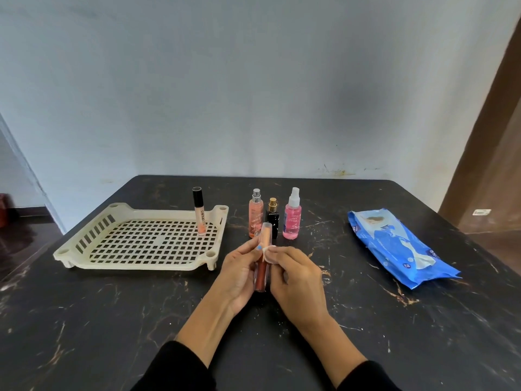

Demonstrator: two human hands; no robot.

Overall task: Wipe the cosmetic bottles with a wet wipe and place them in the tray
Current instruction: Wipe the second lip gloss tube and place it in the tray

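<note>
Here the left hand grips the lip gloss tube; the right hand pinches the wet wipe. A slip could topple the spray bottles at twelve o'clock.

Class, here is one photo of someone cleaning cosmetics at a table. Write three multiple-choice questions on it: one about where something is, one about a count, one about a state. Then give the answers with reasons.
1. Where does the lip gloss tube with the black cap stand?
A. In the tray
B. On the wipes pack
C. In a hand

2. How many bottles stand on the table between the tray and the wipes pack?
A. One
B. Three
C. Five

3. What is the right hand doing?
A. Resting flat
B. Pressing a wipe on the held tube
C. Opening the pack

Answers: 1 A, it stands upright at the tray's far right corner. 2 B, peach, black and pink bottles stand together. 3 B, the left hand holds the tube while the right pinches the wipe against it.
</note>
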